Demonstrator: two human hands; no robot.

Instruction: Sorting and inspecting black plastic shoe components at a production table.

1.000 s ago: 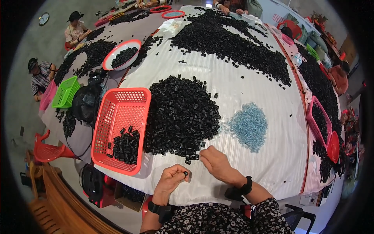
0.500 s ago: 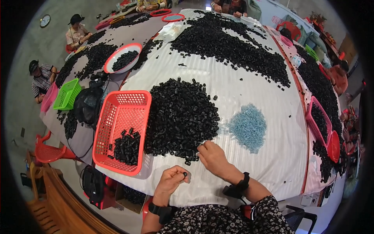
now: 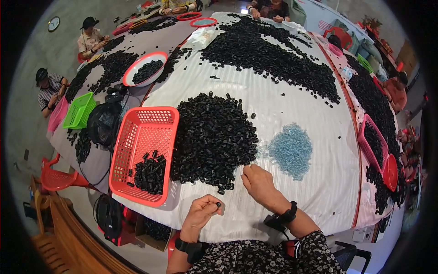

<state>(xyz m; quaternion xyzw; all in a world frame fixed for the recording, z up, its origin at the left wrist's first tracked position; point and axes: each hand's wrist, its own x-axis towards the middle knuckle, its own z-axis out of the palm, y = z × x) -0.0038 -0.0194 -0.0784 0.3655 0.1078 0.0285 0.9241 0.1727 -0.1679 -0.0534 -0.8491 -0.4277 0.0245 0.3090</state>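
Observation:
Between the thumb and fingers of my left hand [image 3: 200,213] is a small round black plastic piece [image 3: 218,204], its end turned up. My right hand [image 3: 259,183] is closed, fingertips down at the lower right edge of a big heap of black plastic pieces [image 3: 212,139]. Whether those fingertips hold anything is hidden. To the right of the heap lies a smaller pile of clear bluish plastic pieces [image 3: 292,150]. On the heap's left stands a red perforated basket [image 3: 146,119], with some black pieces gathered in its near end.
A white cloth [image 3: 328,192] covers the table. A larger spread of black pieces [image 3: 273,55] lies farther back. A red-rimmed bowl [image 3: 129,75], a green basket [image 3: 78,111] and a pink basket [image 3: 374,141] stand to the sides. Several other people sit around the table edges.
My right hand has shifted a little to the right, along the heap's edge. My left hand keeps its place with the black piece in it.

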